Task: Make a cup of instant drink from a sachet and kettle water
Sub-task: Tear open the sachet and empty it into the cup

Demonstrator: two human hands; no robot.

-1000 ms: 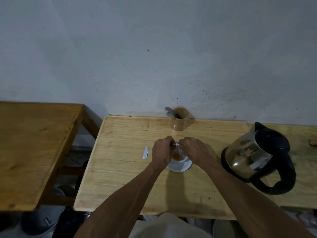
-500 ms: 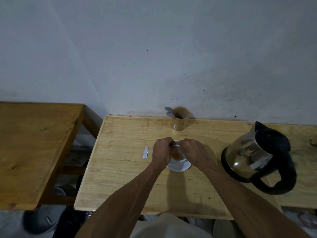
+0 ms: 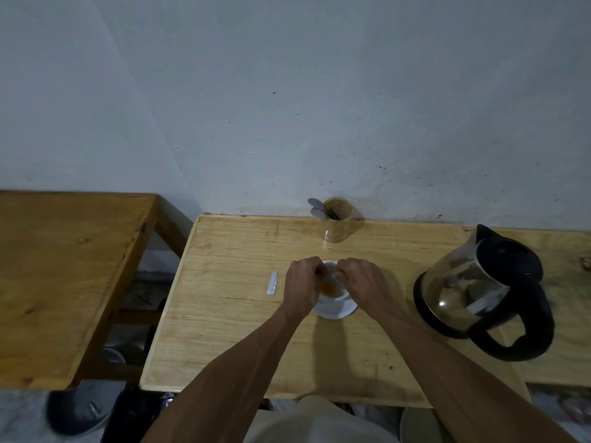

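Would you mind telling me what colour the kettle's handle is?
Black; the handle of the kettle shows best in the head view.

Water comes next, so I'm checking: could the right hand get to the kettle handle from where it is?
Probably yes. The right hand is over the cup, and the kettle stands on that same side with bare table between them. Its black handle faces the person, unobstructed.

Left hand (image 3: 300,284) and right hand (image 3: 361,279) close together, fingers apparently pinched.
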